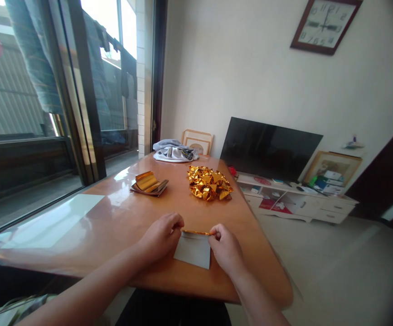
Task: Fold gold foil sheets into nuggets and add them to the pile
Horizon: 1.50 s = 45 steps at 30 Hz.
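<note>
A glossy brown desk (121, 226) fills the frame's lower middle. At centre left lies a stack of gold sheets (148, 183). Lower centre, your left hand's (161, 236) fingers pinch a pale, gold-edged paper (193, 253). Above is a gold foil pile (210, 183); your right hand's (227, 250) fingers clamp the paper's right end.

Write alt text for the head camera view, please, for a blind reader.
The left hand and right hand hold a pale paper sheet by its golden far edge at a glossy brown table. Beyond lie a gold paper stack and folded gold foil pieces.
</note>
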Each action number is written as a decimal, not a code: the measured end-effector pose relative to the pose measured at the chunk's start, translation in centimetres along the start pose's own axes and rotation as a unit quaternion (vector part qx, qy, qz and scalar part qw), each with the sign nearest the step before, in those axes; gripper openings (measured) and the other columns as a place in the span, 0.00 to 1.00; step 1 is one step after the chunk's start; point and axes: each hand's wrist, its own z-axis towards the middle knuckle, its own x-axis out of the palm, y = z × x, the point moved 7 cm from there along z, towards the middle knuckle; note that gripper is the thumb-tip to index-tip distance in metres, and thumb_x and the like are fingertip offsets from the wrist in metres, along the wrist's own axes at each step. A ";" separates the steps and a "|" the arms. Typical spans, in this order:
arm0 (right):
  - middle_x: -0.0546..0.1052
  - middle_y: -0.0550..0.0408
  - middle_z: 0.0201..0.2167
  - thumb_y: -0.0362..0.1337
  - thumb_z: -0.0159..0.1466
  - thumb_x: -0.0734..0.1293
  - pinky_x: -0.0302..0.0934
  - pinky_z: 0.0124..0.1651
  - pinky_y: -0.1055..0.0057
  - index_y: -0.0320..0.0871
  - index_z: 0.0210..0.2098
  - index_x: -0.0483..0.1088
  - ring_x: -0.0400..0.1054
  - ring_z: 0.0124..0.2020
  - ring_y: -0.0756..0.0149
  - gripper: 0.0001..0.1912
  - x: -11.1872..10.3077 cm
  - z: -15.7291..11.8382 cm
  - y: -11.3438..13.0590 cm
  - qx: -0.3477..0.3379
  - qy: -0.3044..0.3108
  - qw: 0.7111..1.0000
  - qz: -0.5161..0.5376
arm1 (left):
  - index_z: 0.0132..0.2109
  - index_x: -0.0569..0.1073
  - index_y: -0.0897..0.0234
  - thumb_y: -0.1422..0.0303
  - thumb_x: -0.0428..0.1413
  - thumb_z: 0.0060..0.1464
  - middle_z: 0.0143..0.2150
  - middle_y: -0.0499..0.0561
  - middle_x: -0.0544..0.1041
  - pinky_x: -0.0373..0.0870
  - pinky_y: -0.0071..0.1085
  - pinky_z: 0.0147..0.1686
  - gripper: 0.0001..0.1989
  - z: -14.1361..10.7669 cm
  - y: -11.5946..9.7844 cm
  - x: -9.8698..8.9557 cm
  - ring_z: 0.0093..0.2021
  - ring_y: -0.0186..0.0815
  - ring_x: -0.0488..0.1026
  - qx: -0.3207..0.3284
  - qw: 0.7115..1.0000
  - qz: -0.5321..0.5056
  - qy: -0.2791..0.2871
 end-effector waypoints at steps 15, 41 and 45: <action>0.77 0.59 0.30 0.37 0.63 0.63 0.51 0.31 0.72 0.48 0.32 0.69 0.70 0.33 0.63 0.04 -0.4 -0.6 1.7 -0.009 0.014 0.996 -0.086 | 0.37 0.76 0.59 0.68 0.50 0.65 0.39 0.52 0.74 0.64 0.38 0.42 0.11 -2.3 -4.1 1.9 0.41 0.41 0.69 0.132 0.960 0.189 0.160; 0.75 0.59 0.30 0.31 0.63 0.66 0.51 0.37 0.71 0.48 0.32 0.70 0.67 0.37 0.64 0.05 -0.9 -0.9 4.1 -0.077 0.010 0.984 -0.160 | 0.52 0.75 0.55 0.68 0.56 0.60 0.48 0.52 0.73 0.65 0.39 0.51 0.13 -0.2 -3.8 0.7 0.48 0.43 0.69 0.134 0.969 0.153 0.142; 0.75 0.59 0.30 0.30 0.63 0.66 0.51 0.36 0.70 0.47 0.32 0.70 0.66 0.37 0.63 0.06 -0.7 -0.1 4.3 -0.099 0.020 0.978 -0.181 | 0.49 0.76 0.57 0.70 0.54 0.62 0.45 0.52 0.73 0.65 0.37 0.48 0.11 0.4 -3.5 0.6 0.47 0.42 0.69 0.147 0.966 0.154 0.143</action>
